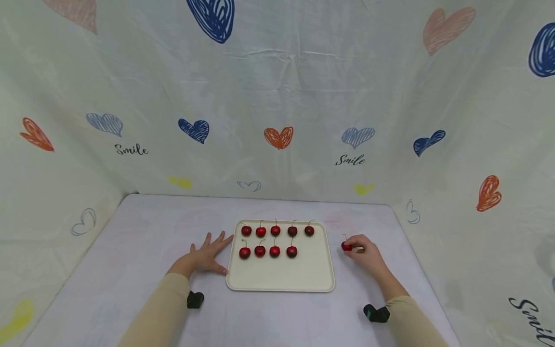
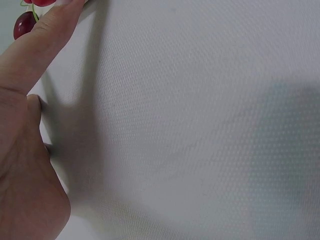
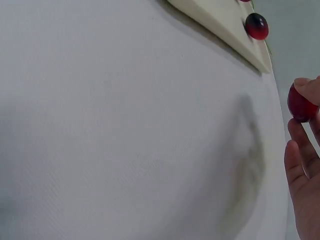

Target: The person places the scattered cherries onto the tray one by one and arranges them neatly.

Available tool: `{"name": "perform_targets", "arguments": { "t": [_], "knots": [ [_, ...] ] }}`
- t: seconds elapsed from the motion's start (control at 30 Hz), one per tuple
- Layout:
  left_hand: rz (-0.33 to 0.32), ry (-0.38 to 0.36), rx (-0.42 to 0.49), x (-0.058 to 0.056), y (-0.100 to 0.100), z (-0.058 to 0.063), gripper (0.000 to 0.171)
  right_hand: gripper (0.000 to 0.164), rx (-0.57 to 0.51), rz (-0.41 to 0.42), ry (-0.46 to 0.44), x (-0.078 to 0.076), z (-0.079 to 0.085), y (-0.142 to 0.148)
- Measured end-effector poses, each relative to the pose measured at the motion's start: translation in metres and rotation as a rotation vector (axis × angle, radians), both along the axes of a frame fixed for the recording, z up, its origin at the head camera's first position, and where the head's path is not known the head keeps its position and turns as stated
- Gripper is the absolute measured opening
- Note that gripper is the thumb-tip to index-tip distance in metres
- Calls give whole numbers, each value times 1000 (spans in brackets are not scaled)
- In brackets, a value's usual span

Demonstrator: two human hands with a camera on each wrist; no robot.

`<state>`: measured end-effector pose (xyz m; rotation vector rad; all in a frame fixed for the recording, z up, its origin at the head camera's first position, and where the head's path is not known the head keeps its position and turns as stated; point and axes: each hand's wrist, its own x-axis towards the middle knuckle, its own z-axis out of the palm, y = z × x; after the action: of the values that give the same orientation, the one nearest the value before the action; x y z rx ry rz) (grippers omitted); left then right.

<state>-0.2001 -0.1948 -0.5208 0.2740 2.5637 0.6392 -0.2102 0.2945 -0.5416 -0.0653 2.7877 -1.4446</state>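
A cream rectangular tray (image 1: 312,274) lies on the table with two rows of dark red cherries, stems up; the back row is longer than the front row (image 1: 274,251). My left hand (image 1: 205,255) spreads its straight fingers at the tray's left edge, with thumb and a fingertip touching the rim. To the right of the tray, my right hand (image 1: 366,253) pinches a single cherry (image 1: 346,246) between thumb and fingers. In the right wrist view that cherry (image 3: 301,104) is held above the table. Part of the left hand (image 2: 30,130) fills the left wrist view's left side.
The white table (image 1: 277,318) runs back to a hanging curtain (image 1: 243,96) printed with hearts and the word Smile, which also encloses both sides. A black strap-like piece sits at each wrist, one at the left (image 1: 195,300) and one at the right (image 1: 376,313).
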Motion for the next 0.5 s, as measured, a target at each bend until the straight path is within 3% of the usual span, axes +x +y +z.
{"name": "perform_targets", "arguments": {
  "t": [0.23, 0.5],
  "knots": [
    [-1, -1, 3, 0, -1, -1, 111, 20, -64, 44, -2, 6, 4, -26],
    [-6, 2, 12, 0, -2, -1, 111, 24, -65, 103, -2, 6, 9, -46]
  ]
}}
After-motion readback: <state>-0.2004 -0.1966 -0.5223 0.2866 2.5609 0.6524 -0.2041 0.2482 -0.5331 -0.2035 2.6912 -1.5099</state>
